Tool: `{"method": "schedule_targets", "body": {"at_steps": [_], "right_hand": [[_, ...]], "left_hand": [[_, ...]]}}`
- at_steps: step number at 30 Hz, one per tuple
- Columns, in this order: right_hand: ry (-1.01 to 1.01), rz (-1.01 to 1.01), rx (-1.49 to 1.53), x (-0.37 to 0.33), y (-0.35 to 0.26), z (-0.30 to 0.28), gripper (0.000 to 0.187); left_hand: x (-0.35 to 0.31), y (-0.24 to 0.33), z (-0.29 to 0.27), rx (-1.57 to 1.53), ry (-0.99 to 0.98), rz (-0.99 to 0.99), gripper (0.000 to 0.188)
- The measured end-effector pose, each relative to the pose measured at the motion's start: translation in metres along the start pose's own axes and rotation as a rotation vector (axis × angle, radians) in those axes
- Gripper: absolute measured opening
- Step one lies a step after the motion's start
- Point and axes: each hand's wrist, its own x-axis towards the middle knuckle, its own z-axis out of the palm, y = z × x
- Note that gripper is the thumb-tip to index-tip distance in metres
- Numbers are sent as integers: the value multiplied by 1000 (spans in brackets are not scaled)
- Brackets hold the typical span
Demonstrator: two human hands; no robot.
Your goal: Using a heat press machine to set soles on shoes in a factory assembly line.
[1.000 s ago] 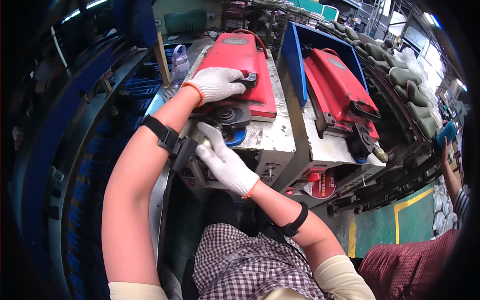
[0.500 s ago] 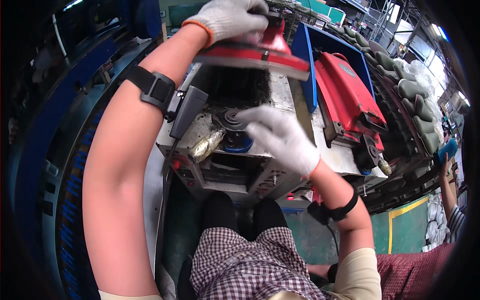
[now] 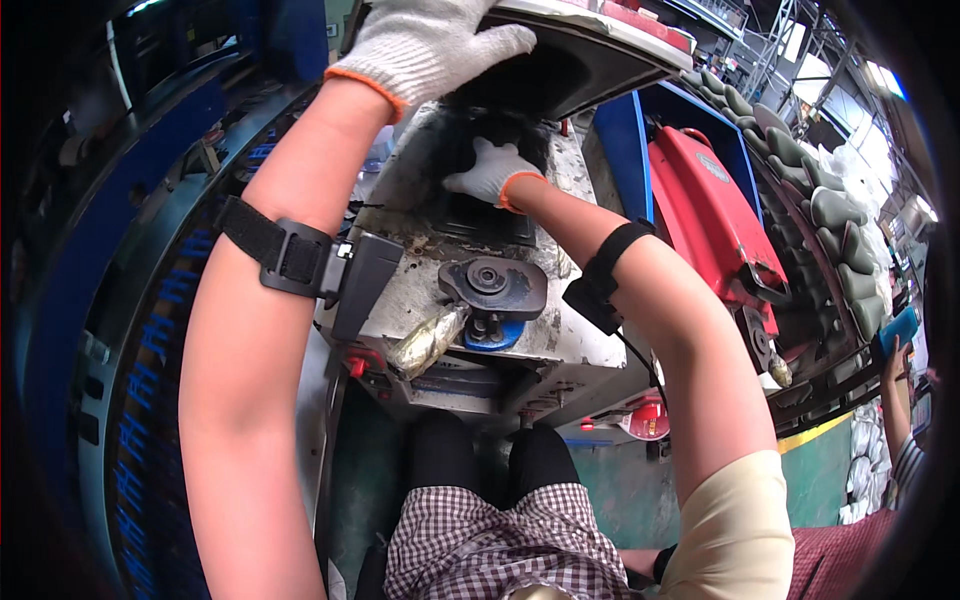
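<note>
Green floor [image 3: 630,485]; black-bottomed red lid [image 3: 575,70]

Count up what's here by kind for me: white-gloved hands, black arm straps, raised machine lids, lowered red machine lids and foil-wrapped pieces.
White-gloved hands: 2
Black arm straps: 2
Raised machine lid: 1
Lowered red machine lid: 1
Foil-wrapped pieces: 2
Total: 8

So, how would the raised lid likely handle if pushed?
The lid is probably stiff: its broad dark underside looks flat. It may be fairly heavy, given its thick rim. Pushed, it would likely swing rather than slide, since it stands tilted above the machine top.
</note>
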Motion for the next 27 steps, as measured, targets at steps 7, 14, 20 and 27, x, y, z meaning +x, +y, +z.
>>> {"method": "schedule_targets", "body": {"at_steps": [7, 14, 20, 27], "right_hand": [[44, -21, 1093, -64, 60, -49, 56], [157, -282, 1669, -257, 106, -24, 62], [41, -112, 2059, -382, 100, 33, 83], [-375, 27, 2205, -439, 101, 105, 86]], "left_hand": [[-39, 17, -39, -105, 39, -97, 60], [-139, 107, -117, -1177, 170, -802, 58], [-185, 197, -132, -1358, 293, -1170, 62], [-233, 237, -148, -1482, 182, -1250, 80]]}}
